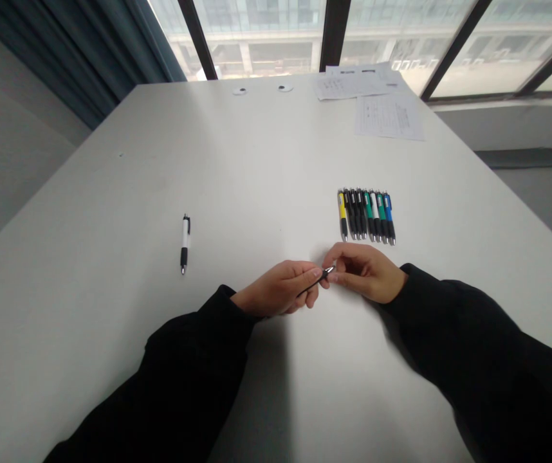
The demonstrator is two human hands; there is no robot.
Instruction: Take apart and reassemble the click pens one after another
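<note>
My left hand (283, 287) is closed around a ballpoint pen (325, 274), whose black grip and silver tip stick out past the thumb toward the right. The rest of its barrel is mostly hidden by the fingers. The thumb and fingertips of my right hand (370, 273) pinch at the silver tip. Just beyond my right hand lies a row of pens side by side: a yellow pen (342, 212), several black pens (356, 215), two green ones, a white pen (376, 215) and a blue pen (388, 215). Their silver tips face me.
A single white pen (186, 241) with a black grip lies apart on the left of the white table (237, 173). Printed papers (386, 112) rest at the far right corner. Two small white round pieces (284, 88) sit at the far edge, before the windows.
</note>
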